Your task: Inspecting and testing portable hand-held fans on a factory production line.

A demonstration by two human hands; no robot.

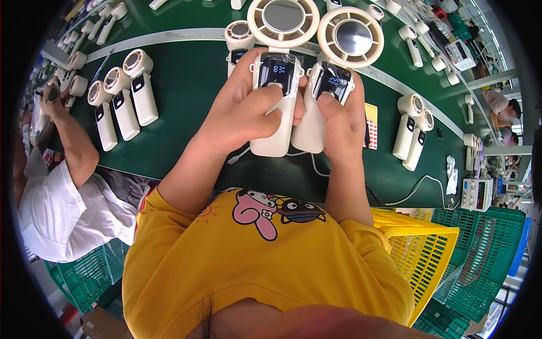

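Observation:
My left hand is wrapped round a cream handheld fan, its thumb on the front just below a lit dark display. A second cream handheld fan is gripped in my right hand, the thumb pressing near its lit display. Both fans are held up side by side over the green table, with their round slatted heads away from me. Behind the left one, partly hidden, another fan shows a lit display.
Three fans lie in a group at the left, and two more at the right. A white cable runs to a meter-like box. Yellow and green crates stand at my right. A co-worker sits at my left.

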